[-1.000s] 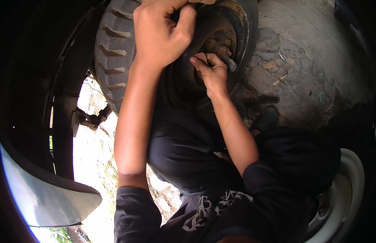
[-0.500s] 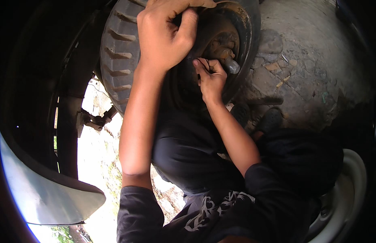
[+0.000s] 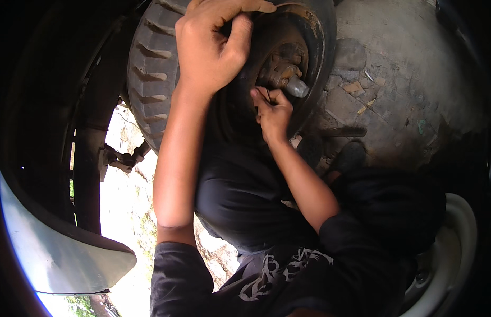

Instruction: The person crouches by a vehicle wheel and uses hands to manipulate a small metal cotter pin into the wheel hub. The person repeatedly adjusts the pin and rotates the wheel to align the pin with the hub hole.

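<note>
Far in the middle, the treaded wheel [image 3: 269, 37] holds a rusty hub [image 3: 278, 70] with a grey cap [image 3: 297, 87] inside, the left hand [image 3: 213, 47] arching over the wheel's left side and the right hand [image 3: 275, 115] pinched just beside the hub, though whether either grips anything I cannot tell.

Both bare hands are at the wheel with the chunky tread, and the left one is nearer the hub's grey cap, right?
No, the wrong hand is named: the head view shows the right hand nearer the hub's grey cap, not the left hand. Both are indeed at the wheel.
</note>
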`<state>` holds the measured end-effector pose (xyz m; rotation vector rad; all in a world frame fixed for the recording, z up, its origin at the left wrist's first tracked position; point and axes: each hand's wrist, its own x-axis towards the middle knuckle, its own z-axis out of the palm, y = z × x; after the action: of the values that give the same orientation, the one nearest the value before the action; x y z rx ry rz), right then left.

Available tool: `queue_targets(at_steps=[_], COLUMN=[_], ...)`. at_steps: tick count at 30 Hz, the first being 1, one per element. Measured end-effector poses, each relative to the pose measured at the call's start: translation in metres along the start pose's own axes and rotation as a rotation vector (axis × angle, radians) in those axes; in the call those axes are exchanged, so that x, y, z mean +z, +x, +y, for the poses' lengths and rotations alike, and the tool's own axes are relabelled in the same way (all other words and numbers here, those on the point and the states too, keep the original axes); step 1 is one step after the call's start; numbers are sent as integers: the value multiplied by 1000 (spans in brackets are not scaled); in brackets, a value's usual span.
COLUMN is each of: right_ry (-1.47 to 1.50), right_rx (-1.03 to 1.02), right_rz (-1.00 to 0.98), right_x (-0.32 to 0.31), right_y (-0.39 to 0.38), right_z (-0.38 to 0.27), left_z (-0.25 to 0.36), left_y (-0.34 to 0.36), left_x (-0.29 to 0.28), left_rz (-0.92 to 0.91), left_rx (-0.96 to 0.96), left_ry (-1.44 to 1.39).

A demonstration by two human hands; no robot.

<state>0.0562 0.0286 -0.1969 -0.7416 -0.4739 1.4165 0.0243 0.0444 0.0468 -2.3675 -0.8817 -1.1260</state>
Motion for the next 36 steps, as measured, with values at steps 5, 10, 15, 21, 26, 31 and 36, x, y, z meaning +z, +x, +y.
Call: queue_targets(at_steps=[5,10,15,21,26,31,36], right_ry=[171,35,-46,46,73,71,73], right_rx=[85,15,-328,-337,-348,-432,-143], right_rz=[-97,-138,-19,-25,-66,-58,-82], right_x=[-11,0,17,2,24,4,11], right_y=[0,2,7,-4,11,6,0], right_z=[18,-7,18,54,28,49,17], left_z=[6,-8,-7,1,6,0,-4], left_y=[0,-7,-6,-2,-2,-3,-10], left_x=[-3,-4,-3,-2,-6,-2,-6], left_rz=[-44,-56,-51,-53,-37,-47,-96], left_rx=[-4,49,39,-1,-34,6,43], left_ry=[4,-12,-18,-17,-35,-36,15])
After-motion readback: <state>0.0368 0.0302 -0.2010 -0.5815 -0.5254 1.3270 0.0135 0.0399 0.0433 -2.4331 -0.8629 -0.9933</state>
